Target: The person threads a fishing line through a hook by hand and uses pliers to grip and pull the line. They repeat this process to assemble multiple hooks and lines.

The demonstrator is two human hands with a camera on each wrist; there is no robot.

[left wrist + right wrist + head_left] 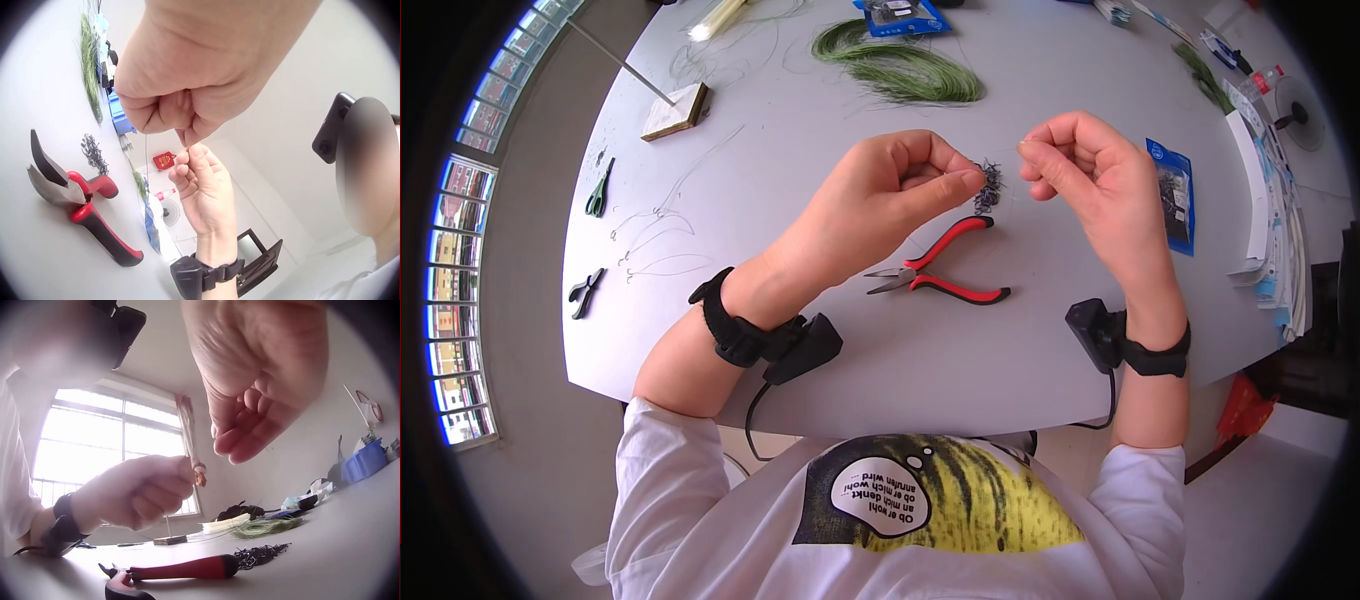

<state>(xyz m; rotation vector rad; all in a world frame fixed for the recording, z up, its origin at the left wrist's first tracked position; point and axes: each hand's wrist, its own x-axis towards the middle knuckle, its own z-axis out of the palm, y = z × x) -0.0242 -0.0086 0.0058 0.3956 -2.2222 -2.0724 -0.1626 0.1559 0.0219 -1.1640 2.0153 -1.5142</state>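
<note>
My left hand (870,205) pinches thumb against forefinger just left of a pile of small dark hooks (988,188). From its curled fingers a thin line (147,156) hangs in the left wrist view. Across a small gap, my right hand (1100,175) also pinches, with a faint strand of line at its fingertips; the far end cannot be traced. Red-and-black pliers (945,262) lie with jaws apart on the table below the hands. In the right wrist view, my left hand (140,490) is lower than my right hand (265,375).
On the table (820,350), green strands (900,68) and a blue packet (905,16) lie at the back, another packet (1172,195) at right. Left are a block with a rod (675,112), looped lines with hooks (662,222), green scissors (600,190) and small black cutters (585,292).
</note>
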